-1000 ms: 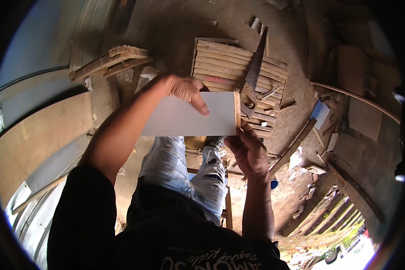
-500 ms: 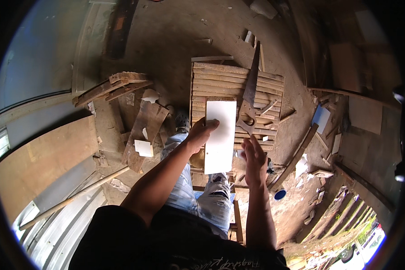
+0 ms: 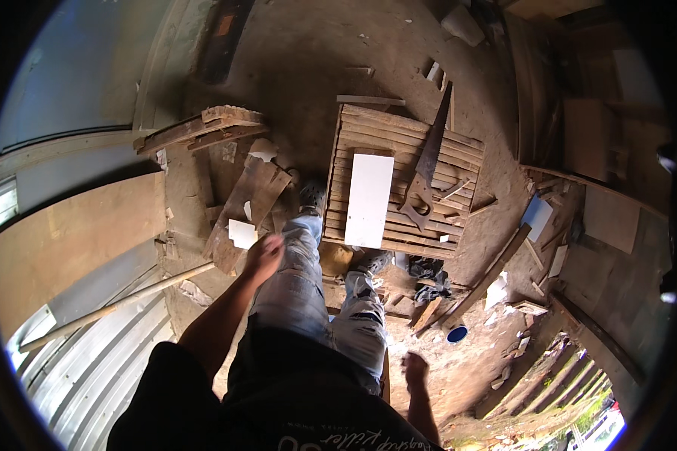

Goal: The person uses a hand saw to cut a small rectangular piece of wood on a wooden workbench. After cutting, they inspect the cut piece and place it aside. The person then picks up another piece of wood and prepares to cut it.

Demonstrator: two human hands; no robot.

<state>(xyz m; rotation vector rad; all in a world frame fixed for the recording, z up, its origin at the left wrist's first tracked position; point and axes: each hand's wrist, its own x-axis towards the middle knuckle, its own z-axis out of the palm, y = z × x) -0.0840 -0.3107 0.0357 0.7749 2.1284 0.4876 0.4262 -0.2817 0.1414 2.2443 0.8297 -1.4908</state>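
Standing view down onto a dirt floor littered with offcuts. White rectangular flat board (image 3: 368, 199) lies flat on the slatted wooden pallet (image 3: 459, 154), long side running across the slats, toward the pallet's left half, its near end close to the pallet's near edge; it seems set there because the slats give a raised, level bed off the dirt. A hand saw with a dark blade and wooden handle (image 3: 426, 174) lies just beside it on the pallet's right half, handle toward the near edge, apart from the board. Neither hand touches the board. Left hand (image 3: 263, 255) hangs beside the left thigh over the grey trousers, fingers curled loosely together, holding nothing that can be seen; the board sits well ahead and to the right of it. Right hand (image 3: 414, 370) hangs low by the right hip, fingers slack and a little apart, empty; the board is well apart, forward and slightly left. Grey shoes stand at the pallet's near edge. A small white offcut (image 3: 241, 233) rests on a brown plank left of the pallet; a small round blue pot (image 3: 456, 334) sits in the debris to the right
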